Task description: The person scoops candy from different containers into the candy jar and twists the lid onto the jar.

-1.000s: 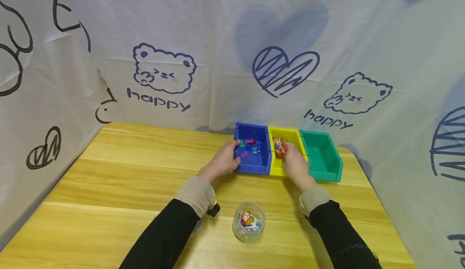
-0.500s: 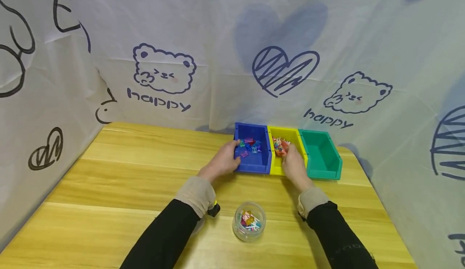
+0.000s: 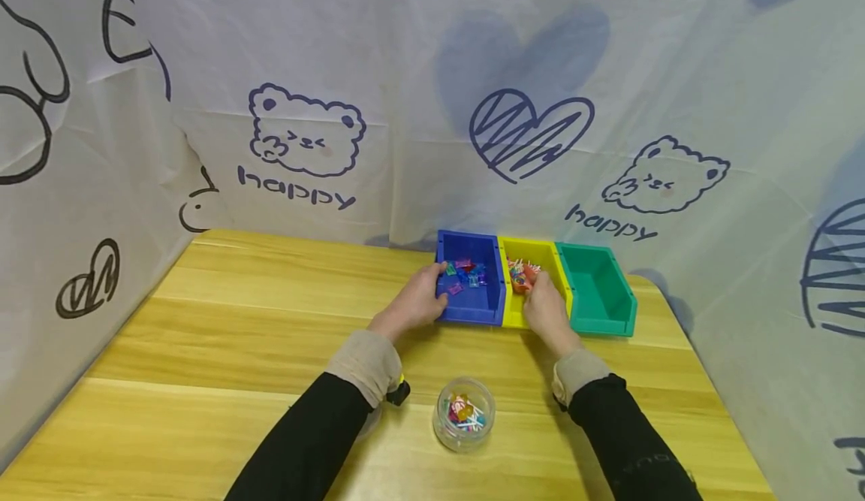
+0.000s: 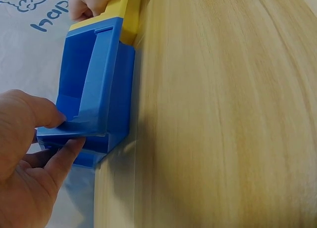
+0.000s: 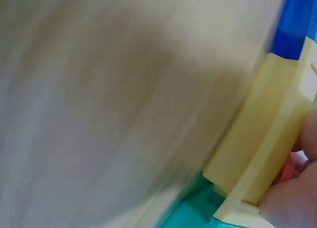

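Working at the bench's [image 3: 250,336] far edge, left grip [image 3: 415,300] pinches blue bin [image 3: 471,312], right grip [image 3: 548,309] holds orange item [image 3: 520,283] in yellow bin [image 3: 516,313].

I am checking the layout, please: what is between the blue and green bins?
In the head view, the yellow bin lies between the blue bin and the green bin.

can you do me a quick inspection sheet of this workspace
surface: wood-grain table
job's things: blue bin with translucent pieces; yellow bin with an orange item and small pale sticks; green bin; clear jar holding mixed small pieces
clutter: clear item mostly hidden by the left sleeve
left hand: grips the blue bin's edge
right hand: holds the orange item in the yellow bin
cables: nothing seen
surroundings: pale cloth with drawn bears, hearts and "happy"
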A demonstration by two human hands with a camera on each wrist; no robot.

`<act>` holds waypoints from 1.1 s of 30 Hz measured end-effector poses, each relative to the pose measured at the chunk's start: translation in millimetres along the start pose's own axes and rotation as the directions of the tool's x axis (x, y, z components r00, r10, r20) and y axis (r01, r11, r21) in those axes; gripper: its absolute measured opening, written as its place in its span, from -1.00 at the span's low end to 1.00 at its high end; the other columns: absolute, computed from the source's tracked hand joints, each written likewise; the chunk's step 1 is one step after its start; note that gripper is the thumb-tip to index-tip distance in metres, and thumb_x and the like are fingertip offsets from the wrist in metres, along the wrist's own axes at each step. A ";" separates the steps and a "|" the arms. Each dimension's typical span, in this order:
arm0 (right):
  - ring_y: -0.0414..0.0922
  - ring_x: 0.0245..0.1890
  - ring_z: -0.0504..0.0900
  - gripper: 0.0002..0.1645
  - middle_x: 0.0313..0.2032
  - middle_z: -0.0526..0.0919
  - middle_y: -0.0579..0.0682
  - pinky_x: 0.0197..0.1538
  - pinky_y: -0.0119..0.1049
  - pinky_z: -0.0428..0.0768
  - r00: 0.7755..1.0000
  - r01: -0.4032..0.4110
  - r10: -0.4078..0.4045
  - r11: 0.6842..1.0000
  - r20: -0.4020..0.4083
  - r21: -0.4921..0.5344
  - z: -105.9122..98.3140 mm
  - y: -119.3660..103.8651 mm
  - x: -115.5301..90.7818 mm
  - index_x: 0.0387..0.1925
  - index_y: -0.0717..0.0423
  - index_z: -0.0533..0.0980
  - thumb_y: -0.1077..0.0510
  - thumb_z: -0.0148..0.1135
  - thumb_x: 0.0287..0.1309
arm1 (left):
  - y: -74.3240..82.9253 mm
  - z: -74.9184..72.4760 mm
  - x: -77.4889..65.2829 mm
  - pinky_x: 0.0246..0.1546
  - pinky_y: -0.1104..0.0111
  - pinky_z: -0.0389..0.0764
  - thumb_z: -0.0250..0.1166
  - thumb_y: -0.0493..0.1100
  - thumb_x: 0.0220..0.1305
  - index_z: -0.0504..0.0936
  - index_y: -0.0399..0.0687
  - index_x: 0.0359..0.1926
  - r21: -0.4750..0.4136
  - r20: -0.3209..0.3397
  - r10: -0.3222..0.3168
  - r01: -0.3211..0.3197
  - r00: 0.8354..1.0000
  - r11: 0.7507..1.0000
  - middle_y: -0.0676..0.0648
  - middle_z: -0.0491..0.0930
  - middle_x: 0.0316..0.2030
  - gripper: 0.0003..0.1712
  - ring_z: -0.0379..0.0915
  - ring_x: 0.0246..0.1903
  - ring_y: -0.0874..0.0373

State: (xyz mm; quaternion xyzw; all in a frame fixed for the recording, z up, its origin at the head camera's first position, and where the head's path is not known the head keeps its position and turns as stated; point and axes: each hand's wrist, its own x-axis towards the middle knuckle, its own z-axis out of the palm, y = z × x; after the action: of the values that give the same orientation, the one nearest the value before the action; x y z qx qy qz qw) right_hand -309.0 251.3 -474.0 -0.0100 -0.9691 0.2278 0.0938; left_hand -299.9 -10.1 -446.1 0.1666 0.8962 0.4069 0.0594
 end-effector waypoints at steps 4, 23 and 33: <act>0.41 -0.02 0.60 -0.75 -0.04 0.57 0.51 0.09 0.26 0.56 0.999 -0.028 0.027 0.999 0.022 0.034 -2.7 -0.6 2.2 0.04 0.44 0.30 0.34 -0.05 0.44 | -0.3 1.6 1.0 0.51 0.06 0.24 0.22 -0.33 0.47 0.20 -0.32 0.56 -0.005 -0.002 -0.009 0.009 1.000 1.000 -0.33 0.28 0.49 -0.28 0.21 0.49 -0.16; 0.32 0.02 0.56 -0.68 0.02 0.53 0.46 0.15 0.20 0.54 0.998 -0.054 0.058 0.991 -0.033 0.126 -4.2 -0.7 -7.9 0.17 0.46 0.29 0.29 -0.11 0.56 | 1.7 3.7 1.2 0.52 0.08 0.20 0.19 -0.33 0.49 0.18 -0.32 0.57 -0.002 -0.009 -0.024 0.024 1.000 1.000 -0.31 0.25 0.51 -0.28 0.17 0.51 -0.14; 0.32 0.10 0.52 -0.64 0.11 0.49 0.45 0.23 0.20 0.51 0.997 -0.038 0.048 0.987 -0.059 0.155 -4.8 1.3 -12.7 0.21 0.46 0.28 0.27 -0.09 0.57 | 2.2 4.0 1.1 0.52 0.09 0.20 0.18 -0.32 0.50 0.17 -0.32 0.57 0.007 -0.009 -0.021 0.021 1.000 1.000 -0.31 0.24 0.52 -0.29 0.17 0.51 -0.14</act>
State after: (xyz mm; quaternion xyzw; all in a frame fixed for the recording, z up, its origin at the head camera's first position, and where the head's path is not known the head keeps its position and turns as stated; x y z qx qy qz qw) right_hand -295.7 253.8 -472.6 -0.0307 -0.9449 0.3032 0.1197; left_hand -299.5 -5.5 -447.0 0.1555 0.8995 0.4041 0.0589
